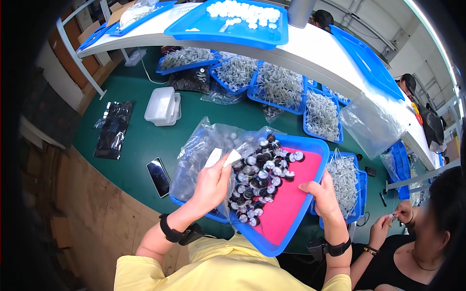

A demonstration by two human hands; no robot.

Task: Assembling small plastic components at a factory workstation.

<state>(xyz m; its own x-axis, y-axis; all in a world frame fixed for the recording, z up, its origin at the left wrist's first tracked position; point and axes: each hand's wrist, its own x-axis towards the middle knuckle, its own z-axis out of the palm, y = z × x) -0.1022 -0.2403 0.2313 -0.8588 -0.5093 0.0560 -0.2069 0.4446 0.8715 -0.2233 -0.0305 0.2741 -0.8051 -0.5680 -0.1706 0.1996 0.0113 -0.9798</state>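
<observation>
In front of me is a tilted blue tray (300,220) with a pink bottom. Small round black and clear parts (255,182), some with thin wires, are heaped on its left side. My right hand (323,196) is closed on the tray's right rim, thumb on top. A clear plastic bag (194,145) lies against the tray's left side, with more parts dimly visible inside. My left hand (212,180) is closed on the bag near its mouth, and white paper-like pieces (213,157) stick out at its fingertips.
A phone (158,177), a black plastic packet (113,130) and white plastic boxes (161,106) lie on the green table. Behind are blue trays of pale stemmed parts (279,85), beneath a white shelf (315,43). At right, a person's hands (391,220) hold a small piece.
</observation>
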